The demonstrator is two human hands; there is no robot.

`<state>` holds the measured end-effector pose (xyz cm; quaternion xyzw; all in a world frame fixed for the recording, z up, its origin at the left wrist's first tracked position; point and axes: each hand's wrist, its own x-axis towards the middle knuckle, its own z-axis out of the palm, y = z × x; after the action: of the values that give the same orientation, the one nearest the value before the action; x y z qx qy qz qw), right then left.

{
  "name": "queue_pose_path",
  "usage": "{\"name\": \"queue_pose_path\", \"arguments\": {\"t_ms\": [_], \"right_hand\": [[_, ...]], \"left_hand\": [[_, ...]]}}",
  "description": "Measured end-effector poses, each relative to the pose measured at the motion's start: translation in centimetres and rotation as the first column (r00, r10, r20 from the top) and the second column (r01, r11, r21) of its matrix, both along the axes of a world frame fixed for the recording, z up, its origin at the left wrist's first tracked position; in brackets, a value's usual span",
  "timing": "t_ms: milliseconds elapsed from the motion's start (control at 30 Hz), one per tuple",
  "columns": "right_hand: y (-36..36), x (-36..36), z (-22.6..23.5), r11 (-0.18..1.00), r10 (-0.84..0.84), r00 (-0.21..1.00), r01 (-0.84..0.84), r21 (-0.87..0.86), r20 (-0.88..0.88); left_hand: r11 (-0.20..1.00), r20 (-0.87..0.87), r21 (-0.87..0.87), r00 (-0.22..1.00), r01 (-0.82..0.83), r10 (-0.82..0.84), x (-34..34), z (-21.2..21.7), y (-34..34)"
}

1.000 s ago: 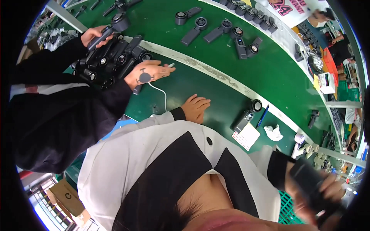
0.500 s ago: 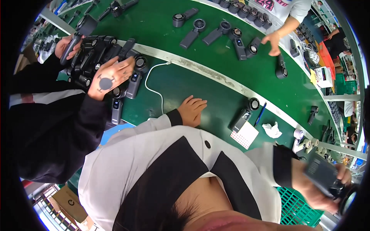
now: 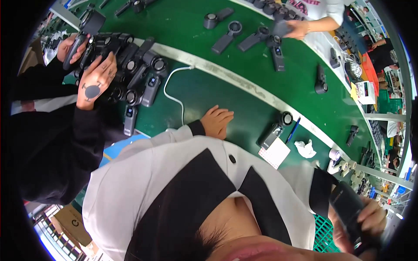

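My left hand lies on the green table with its fingers stretched out and holds nothing. At the lower right, my right hand grips a dark handheld fan by its handle, raised off the table; its lower end is partly lost at the dark rim. To the right of my left hand, another handheld fan rests on a white printed sheet. Beside it are a blue pen and a crumpled white tissue. A white cable curves across the table left of my left hand.
On the left, a co-worker's hand is over a pile of dark fans; their other hand holds a fan. Across the pale divider, another person's hand grasps a dark fan among several. A green basket stands at lower right.
My right hand has turned the fan and brought it slightly left. My left hand stays put. The left co-worker's near hand moved left; the far person's hand moved left and now holds a fan.
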<state>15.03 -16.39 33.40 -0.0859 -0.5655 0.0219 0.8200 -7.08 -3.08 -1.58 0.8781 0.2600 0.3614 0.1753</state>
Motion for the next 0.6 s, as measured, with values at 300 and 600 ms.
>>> {"name": "queue_pose_path", "arguments": {"t_ms": [300, 600], "right_hand": [[0.2, 1.7, 0.0, 1.0, 0.0, 0.979, 0.003, 0.014, -0.205], [-3.2, 2.1, 1.4, 0.976, -0.115, 0.935, 0.169, 0.138, -0.336]], "left_hand": [[0.996, -0.001, 0.089, 1.0, -0.017, 0.018, 0.4, -2.4, -0.7], [0.997, -0.041, 0.074, 0.999, -0.021, 0.024, 0.4, -0.8, -1.4]]}}
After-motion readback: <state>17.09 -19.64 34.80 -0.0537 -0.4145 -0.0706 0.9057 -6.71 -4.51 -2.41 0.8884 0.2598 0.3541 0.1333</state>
